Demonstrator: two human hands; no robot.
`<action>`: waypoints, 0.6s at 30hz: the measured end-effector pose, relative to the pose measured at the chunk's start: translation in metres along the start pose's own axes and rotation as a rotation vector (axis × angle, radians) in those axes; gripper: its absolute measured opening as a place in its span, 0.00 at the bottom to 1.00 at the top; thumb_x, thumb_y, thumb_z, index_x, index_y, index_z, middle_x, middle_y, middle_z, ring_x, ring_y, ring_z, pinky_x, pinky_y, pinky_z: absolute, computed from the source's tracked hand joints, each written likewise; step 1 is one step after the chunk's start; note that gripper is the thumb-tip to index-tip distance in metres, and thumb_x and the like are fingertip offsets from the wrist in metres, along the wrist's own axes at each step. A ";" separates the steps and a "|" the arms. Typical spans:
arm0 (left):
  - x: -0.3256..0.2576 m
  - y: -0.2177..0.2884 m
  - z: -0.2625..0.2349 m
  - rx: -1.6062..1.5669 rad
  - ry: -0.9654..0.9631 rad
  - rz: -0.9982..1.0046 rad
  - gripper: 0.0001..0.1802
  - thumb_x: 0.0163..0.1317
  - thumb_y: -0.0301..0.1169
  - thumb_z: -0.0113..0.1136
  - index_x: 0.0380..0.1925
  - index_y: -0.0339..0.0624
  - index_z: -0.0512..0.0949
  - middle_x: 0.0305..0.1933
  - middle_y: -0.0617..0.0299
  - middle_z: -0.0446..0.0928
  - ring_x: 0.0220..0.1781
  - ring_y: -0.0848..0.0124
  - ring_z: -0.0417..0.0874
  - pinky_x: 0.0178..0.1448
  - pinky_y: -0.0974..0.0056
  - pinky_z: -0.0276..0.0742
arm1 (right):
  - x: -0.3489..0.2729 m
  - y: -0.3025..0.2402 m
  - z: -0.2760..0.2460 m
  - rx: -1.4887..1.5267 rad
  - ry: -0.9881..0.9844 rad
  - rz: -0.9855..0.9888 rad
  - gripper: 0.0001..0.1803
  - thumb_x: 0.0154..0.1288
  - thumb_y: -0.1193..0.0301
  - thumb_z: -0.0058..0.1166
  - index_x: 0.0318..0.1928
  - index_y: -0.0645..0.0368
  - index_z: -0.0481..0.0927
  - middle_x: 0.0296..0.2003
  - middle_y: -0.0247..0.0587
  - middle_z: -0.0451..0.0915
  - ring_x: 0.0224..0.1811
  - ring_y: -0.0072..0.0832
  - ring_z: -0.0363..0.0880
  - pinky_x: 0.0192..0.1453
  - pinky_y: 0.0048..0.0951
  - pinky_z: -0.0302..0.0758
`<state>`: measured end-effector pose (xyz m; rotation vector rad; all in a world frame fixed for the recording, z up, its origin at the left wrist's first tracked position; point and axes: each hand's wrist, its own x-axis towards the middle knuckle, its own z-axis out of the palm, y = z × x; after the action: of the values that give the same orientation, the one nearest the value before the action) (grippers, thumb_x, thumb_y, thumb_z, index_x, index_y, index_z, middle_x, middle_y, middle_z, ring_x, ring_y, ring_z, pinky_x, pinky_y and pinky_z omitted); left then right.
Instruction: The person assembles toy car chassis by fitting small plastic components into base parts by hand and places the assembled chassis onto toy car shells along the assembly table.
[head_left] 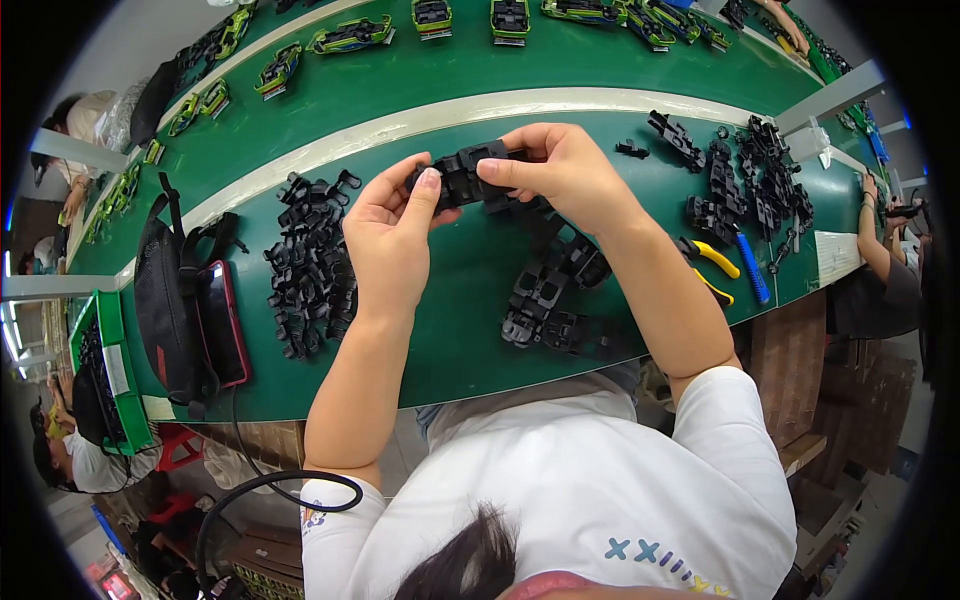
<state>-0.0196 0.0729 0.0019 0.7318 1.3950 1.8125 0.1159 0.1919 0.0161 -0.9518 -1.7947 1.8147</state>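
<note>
Both hands hold one black plastic part [468,175] above the green worktable [450,340]. My left hand [388,235] grips its left end with thumb and fingers. My right hand [560,170] pinches its right end from above. Under the hands lies a cluster of assembled black plastic pieces [548,300]. A heap of small black plastic clips [310,265] lies left of my left hand.
A black bag [165,300] and a red-edged phone [225,320] lie at the left. Yellow-handled pliers [712,258], a blue-handled tool [750,280] and more black parts [750,180] sit at the right. Green-and-black assemblies [350,35] ride the conveyor behind. Other people work at both sides.
</note>
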 end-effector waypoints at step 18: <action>-0.001 0.003 0.000 -0.064 -0.013 0.012 0.12 0.61 0.26 0.57 0.43 0.30 0.76 0.35 0.59 0.77 0.35 0.75 0.79 0.35 0.68 0.83 | -0.001 -0.009 -0.010 0.121 -0.048 0.120 0.16 0.52 0.63 0.66 0.32 0.63 0.79 0.27 0.37 0.79 0.28 0.21 0.76 0.32 0.21 0.72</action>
<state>-0.0196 0.0714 0.0048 0.7194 1.3209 1.8490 0.1222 0.1987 0.0257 -0.9952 -1.6653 2.0106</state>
